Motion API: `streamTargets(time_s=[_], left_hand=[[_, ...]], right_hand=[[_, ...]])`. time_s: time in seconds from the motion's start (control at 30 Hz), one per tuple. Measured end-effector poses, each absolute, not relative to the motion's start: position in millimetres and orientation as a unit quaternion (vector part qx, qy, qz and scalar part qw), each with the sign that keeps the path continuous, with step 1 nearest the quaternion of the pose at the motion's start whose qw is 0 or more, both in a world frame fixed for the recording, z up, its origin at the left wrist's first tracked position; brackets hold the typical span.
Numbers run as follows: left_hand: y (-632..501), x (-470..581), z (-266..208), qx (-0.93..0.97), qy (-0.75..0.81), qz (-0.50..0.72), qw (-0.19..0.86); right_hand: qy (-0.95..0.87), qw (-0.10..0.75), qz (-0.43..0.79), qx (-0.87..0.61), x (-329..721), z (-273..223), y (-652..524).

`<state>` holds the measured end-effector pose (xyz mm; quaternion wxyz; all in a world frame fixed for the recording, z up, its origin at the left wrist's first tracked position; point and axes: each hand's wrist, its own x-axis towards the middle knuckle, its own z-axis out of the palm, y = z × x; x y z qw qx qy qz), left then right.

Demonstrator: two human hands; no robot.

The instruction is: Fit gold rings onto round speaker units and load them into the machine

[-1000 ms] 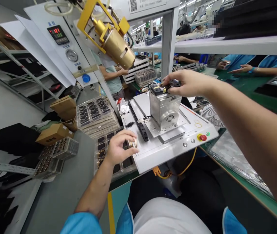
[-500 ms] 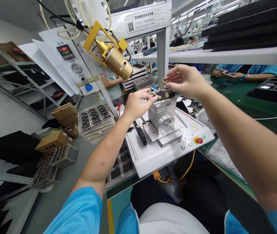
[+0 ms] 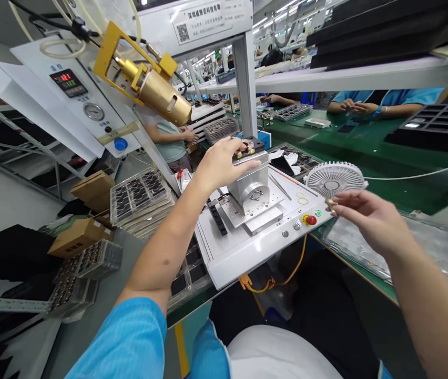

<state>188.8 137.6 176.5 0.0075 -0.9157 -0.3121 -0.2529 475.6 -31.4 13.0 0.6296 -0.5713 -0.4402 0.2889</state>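
One small metallic part [image 3: 329, 205] is pinched between the right hand's [image 3: 382, 223] thumb and index finger, clear of the machine's right edge. From that part, a white fan [image 3: 328, 184] sits at twelve o'clock and a red button [image 3: 311, 220] at eight. Farther off, towards ten o'clock, the left hand [image 3: 220, 166] reaches over a black fixture [image 3: 261, 144] on a metal block [image 3: 257, 179]; its thumb lies apart from its fingers, but I cannot tell whether they pinch anything. Beyond, at the block's ten o'clock, hangs a brass-coloured cylinder [image 3: 164, 100]. To do this well, I judge, the left fingers should press lightly and evenly, without tilting the fixture, while the right grips only the part's rim, its wrist clear of the fan and button.
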Motion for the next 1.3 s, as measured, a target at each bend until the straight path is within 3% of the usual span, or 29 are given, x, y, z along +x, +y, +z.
streamTargets(time_s=[0.1,0.23,0.37,0.53,0.63,0.8,1.0,1.17,1.3], left_hand=[[139,186,177,-0.931,-0.299,-0.210,0.020],[145,182,178,-0.937,-0.293,-0.188,0.008],[133,167,161,-0.923,-0.269,-0.273,-0.036],[64,142,79,-0.835,-0.194,-0.507,-0.089],[11,135,8,-0.792,-0.201,-0.522,-0.244],[-53,137,-71,-0.702,-0.302,-0.394,-0.511],[-72,148,-93,-0.505,-0.341,-0.316,-0.727],[-72,166,-102,-0.399,-0.283,-0.333,-0.806],[-73,173,-106,-0.385,-0.280,-0.337,-0.812]], right_hand=[[-0.366,0.595,0.333,-0.634,488,-32,-45],[-0.404,0.482,0.356,-0.691,488,-71,-44],[-0.491,0.355,0.305,-0.735,475,-88,-34],[-0.540,0.248,0.203,-0.778,461,-93,-35],[-0.554,0.224,0.169,-0.783,460,-91,-34],[-0.533,0.278,0.215,-0.770,466,-82,-31],[-0.564,0.469,0.380,-0.564,415,-84,-82],[-0.582,0.551,0.355,-0.481,348,-94,-119],[-0.606,0.552,0.301,-0.488,346,-93,-123]])
